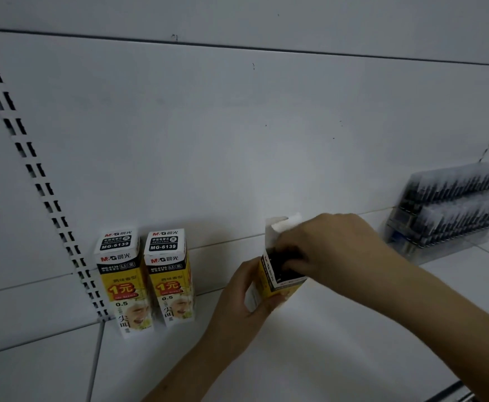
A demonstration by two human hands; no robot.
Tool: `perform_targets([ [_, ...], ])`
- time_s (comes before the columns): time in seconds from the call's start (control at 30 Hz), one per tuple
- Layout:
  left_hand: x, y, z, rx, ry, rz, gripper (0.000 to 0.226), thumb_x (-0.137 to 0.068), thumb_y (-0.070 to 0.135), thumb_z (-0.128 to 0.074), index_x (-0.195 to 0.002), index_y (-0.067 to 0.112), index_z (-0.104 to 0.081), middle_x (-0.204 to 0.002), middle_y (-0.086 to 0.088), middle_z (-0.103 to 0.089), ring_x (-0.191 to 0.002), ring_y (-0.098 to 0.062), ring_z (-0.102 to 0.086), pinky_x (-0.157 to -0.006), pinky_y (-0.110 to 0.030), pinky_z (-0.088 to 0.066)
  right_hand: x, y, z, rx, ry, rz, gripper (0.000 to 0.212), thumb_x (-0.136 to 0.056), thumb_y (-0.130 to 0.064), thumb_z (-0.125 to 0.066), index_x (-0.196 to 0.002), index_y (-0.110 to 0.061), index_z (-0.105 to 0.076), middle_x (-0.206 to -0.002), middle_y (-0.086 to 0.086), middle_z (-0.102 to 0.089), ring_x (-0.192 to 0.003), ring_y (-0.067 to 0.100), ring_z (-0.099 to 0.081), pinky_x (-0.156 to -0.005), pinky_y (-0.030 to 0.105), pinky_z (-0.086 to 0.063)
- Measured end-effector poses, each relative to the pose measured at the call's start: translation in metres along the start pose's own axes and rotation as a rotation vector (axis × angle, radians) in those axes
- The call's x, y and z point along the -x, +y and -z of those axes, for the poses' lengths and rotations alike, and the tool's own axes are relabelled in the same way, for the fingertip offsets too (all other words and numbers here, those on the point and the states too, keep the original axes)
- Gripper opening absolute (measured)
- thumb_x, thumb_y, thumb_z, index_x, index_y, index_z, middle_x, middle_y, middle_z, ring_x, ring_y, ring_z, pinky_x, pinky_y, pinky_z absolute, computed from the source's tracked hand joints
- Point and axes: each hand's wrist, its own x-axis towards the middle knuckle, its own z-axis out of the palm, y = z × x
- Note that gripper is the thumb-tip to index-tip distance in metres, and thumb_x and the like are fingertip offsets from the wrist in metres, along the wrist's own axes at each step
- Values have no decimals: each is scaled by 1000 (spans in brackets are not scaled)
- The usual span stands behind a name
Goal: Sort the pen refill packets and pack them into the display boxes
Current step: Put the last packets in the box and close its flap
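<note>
1. Standing upright at the shelf's left end: two closed yellow boxes, side by side.
2. Left hand wrapped around the open box, mid-shelf.
3. Right hand at its top, fingers curled inside; contents hidden.
4. Far right: clear tray of refills.

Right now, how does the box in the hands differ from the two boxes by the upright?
The held box has its top flap open; the two standing boxes are closed. It is tilted, gripped by the left hand while the right hand reaches into its top; they stand upright, untouched, side by side. All share the same yellow and black print.
</note>
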Motion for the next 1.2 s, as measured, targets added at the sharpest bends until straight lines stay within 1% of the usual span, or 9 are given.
perform_targets([
  [0.27,0,1,1,39,32,7,50,-84,20,-73,-128,32,-52,-124,13,-64,-120,-8,-58,-94,-17,-46,-4,0,-9,0,-2,65,23,-96,-38,-46,-111,-41,-63,-102,-13,-67,-87,9,-61,-59,20,-37],
  [0.4,-1,1,4,72,37,23,50,-84,23,-75,-128,33,-52,-124,13,-64,-119,-7,-59,-96,-24,-50,6,19,0,-328,221,-95,13,-89,-44,-61,-99,-38,-67,-92,-22,-64,-70,0,-58,-61,15,-45],
  [0.47,-1,0,5,64,47,35,50,-84,25,-73,-129,33,-51,-124,14,-64,-119,-6,-58,-98,-29,-51,14,21,-8,-500,316,-180,15,-84,-44,-65,-98,-38,-63,-89,-23,-63,-75,-2,-61,-65,14,-50],
  [0.57,0,0,7,33,71,16,51,-85,25,-73,-129,39,-50,-125,14,-63,-120,-8,-58,-99,-32,-51,23,8,-40,-709,309,-300,23,-82,-49,-63,-101,-38,-58,-87,-20,-67,-81,-6,-63,-66,10,-51],
  [0.67,0,1,9,7,95,-28,60,-87,24,-74,-134,43,-42,-131,10,-59,-121,-15,-58,-98,-37,-52,24,-8,-68,-807,409,-361,14,-88,-41,-62,-101,-37,-63,-92,-22,-68,-90,-8,-60,-67,7,-49],
  [0.8,-1,7,10,-25,188,-116,72,-84,13,-76,-136,40,-36,-136,14,-50,-117,-19,-61,-95,-41,-54,21,-17,-81,-834,594,-369,18,-90,-30,-62,-106,-37,-66,-100,-27,-63,-94,-10,-59,-66,4,-48],
  [0.9,-3,13,14,-97,223,-211,64,-87,9,-72,-136,36,-41,-138,4,-50,-122,-24,-57,-97,-40,-53,19,-22,-86,-855,654,-346,21,-90,-33,-57,-107,-34,-69,-101,-26,-64,-93,-11,-59,-65,3,-47],
  [1.0,-4,15,16,-188,196,-264,50,-92,9,-65,-135,29,-49,-134,2,-51,-124,-25,-54,-97,-40,-53,19,-25,-92,-860,646,-321,23,-91,-35,-53,-111,-39,-65,-105,-31,-59,-96,-14,-58,-65,2,-46],
  [1.2,-5,18,19,-200,221,-248,36,-93,26,-61,-127,30,-51,-127,4,-52,-118,-22,-56,-93,-38,-54,21,-24,-99,-818,620,-230,25,-99,-39,-49,-120,-41,-62,-114,-31,-54,-103,-11,-56,-65,5,-50],
])
